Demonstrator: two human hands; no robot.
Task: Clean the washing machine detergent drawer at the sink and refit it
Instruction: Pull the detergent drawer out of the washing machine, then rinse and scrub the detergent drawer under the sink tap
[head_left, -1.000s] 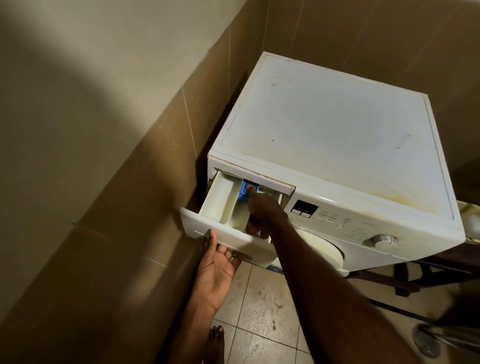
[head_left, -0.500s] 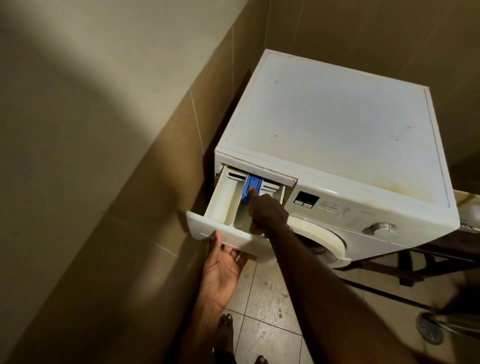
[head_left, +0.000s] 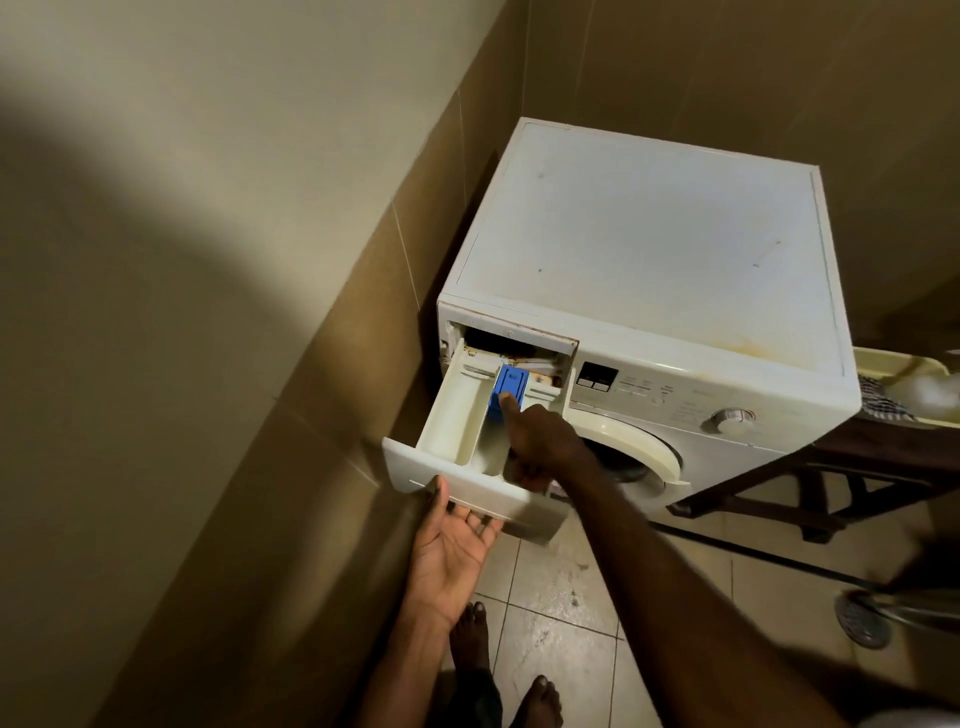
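Observation:
The white detergent drawer sticks far out of the top left of the white washing machine. At its back sits a blue release tab. My right hand reaches over the drawer, its straight index fingertip pressing the near end of the tab while the other fingers are curled. My left hand is palm up under the drawer's front panel. Its thumb lies on the panel face and its fingertips are hidden under the lower edge.
A tiled wall runs close along the left of the drawer. The round washer door sits below the control panel. A dark wooden stand carrying a pale tray stands on the right. A floor drain and my bare feet are on the tiles.
The drawer has slid further out of the machine, and the blue tab and dark slot behind it now show. Both hands came back with it, the index finger staying on the tab.

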